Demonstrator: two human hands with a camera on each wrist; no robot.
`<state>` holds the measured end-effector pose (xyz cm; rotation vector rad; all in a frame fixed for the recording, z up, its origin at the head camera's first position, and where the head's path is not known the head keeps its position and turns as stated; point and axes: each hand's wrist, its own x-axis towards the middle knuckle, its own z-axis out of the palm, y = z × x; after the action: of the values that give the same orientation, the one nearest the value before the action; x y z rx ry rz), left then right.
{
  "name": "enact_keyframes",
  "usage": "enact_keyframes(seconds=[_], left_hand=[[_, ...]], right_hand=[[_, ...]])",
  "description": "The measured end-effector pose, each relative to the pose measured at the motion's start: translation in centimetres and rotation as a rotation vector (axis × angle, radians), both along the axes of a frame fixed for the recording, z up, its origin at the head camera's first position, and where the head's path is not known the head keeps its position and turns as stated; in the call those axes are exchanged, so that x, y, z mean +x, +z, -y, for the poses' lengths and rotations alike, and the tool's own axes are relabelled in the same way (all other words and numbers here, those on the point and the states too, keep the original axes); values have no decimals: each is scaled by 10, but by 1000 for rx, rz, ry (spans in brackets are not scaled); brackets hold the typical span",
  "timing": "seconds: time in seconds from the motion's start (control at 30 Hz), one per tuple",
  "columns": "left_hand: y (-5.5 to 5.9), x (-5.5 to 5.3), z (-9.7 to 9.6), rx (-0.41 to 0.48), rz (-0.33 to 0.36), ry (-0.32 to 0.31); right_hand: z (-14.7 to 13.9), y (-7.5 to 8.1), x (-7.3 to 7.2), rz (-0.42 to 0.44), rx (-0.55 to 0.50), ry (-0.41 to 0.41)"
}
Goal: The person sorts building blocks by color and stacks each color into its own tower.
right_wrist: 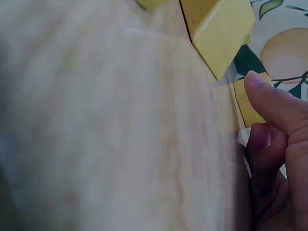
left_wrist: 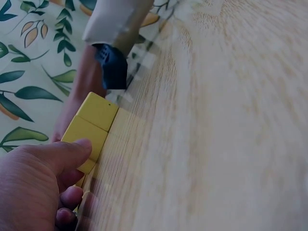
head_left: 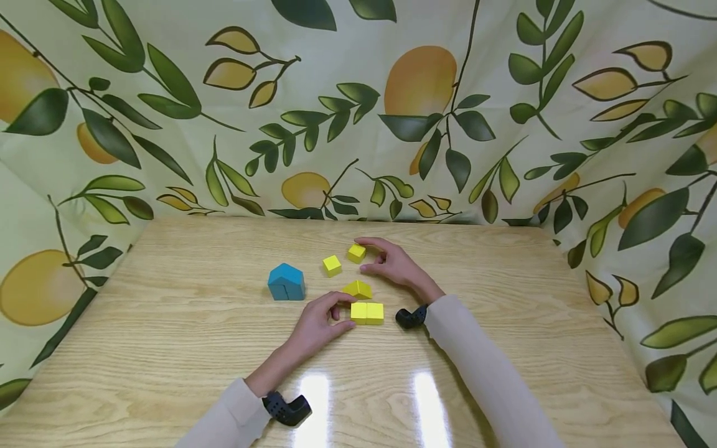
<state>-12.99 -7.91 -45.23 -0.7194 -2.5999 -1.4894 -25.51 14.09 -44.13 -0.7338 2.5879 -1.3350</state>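
Two yellow blocks stand side by side in the head view. My left hand [head_left: 320, 320] pinches the left block [head_left: 358, 314] between thumb and fingers; the right block [head_left: 375, 313] adjoins it. In the left wrist view the thumb lies against the yellow block [left_wrist: 86, 137]. Just behind the pair is a yellow triangular block [head_left: 358, 289]. Farther back, my right hand [head_left: 392, 264] holds a small yellow cube [head_left: 356, 253], index finger at its far side and thumb at its near side. The right wrist view shows the thumb over that cube [right_wrist: 246, 103].
Another yellow cube [head_left: 332, 266] sits left of the right hand's cube. Blue blocks [head_left: 286, 283] form a house shape to the left. All stand on a wooden table [head_left: 196, 311], with a leaf-and-fruit patterned cloth [head_left: 235, 143] behind it.
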Motion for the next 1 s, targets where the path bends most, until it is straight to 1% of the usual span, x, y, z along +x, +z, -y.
enact_keyframes(seconds=[0.2,0.47,0.6,0.77,1.0], left_hand=[[0,-1,-1,-2,-11,4],[-1,0,0,-8,-31,4],[-2,1,0,-11,-33,1],[-1,2,0,-14,-33,-2],[1,1,0,-24,-9,14]], right_hand=[[2,3,-5,31,29,1],[4,3,-5,31,34,-2],[4,-1,-5,29,30,-26],[4,-4,-4,14,13,-82],[5,-5,-1,-18,-29,-130]])
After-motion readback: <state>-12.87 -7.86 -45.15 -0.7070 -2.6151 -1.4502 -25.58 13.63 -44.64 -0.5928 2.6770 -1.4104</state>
